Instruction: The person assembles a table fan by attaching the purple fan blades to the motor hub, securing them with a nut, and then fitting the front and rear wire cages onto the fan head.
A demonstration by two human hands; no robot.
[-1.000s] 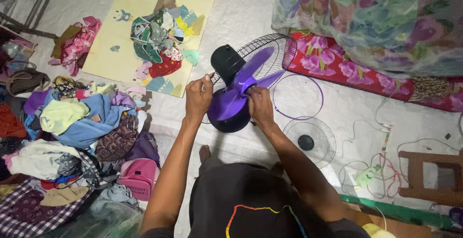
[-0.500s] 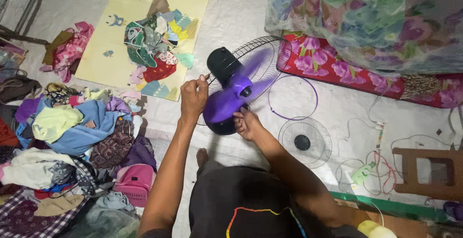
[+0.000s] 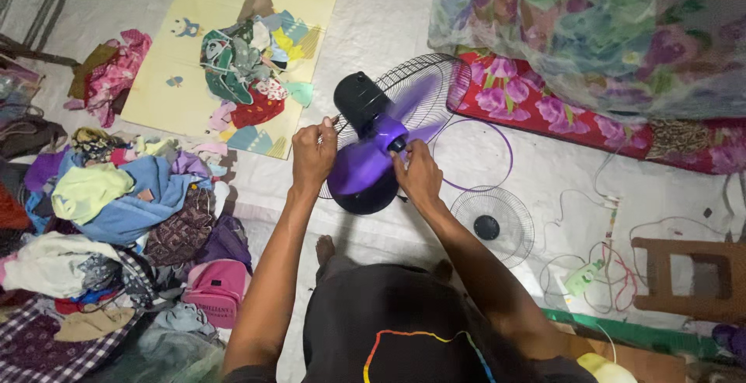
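The purple fan blade [image 3: 371, 159] is pinched at its hub by the right hand [image 3: 418, 173]. The rear wire guard [image 3: 435, 72] is gripped by the closed left hand [image 3: 313, 158], so the blade sits right between both.

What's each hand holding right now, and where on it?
Left hand grips the rim of the black wire fan guard. Right hand is at the hub of the purple fan blade; its exact grip cannot be told.

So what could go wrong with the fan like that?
The purple blade looks blurred, as if turning, with no front guard on, and the right hand sits at its hub, so fingers might get hit. The left hand grips the rear wire guard; a slip could tip the fan.
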